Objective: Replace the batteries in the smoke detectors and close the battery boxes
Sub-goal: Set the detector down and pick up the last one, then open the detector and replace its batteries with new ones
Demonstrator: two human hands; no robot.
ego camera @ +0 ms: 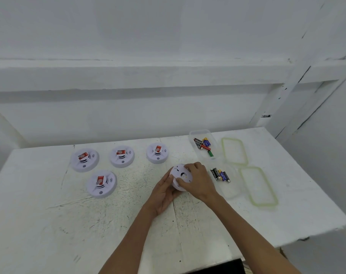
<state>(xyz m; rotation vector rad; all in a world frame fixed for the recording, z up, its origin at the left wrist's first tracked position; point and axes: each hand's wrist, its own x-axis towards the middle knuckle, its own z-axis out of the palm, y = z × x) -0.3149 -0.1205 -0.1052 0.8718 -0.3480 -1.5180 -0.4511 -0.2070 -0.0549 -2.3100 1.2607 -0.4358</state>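
While the white table [49, 224] carries four other detectors [101, 183] face up, both hands hold a fifth smoke detector [180, 173] tilted near the table's middle.
Left hand [164, 191] cups the rim from below, fingers curled round it; right hand [197, 182] clamps thumb and fingers across the upturned back. Probably light, rigid, smooth plastic (bit slippery), so best gripped by the rim, not the battery door; door state hidden by fingers. To the right, lids [259, 185] lie off beside two clear tubs: far tub [199, 133] holds loose batteries [202, 144], near tub [230, 194] a smaller clump [220, 175]; fresh or spent, cannot tell.
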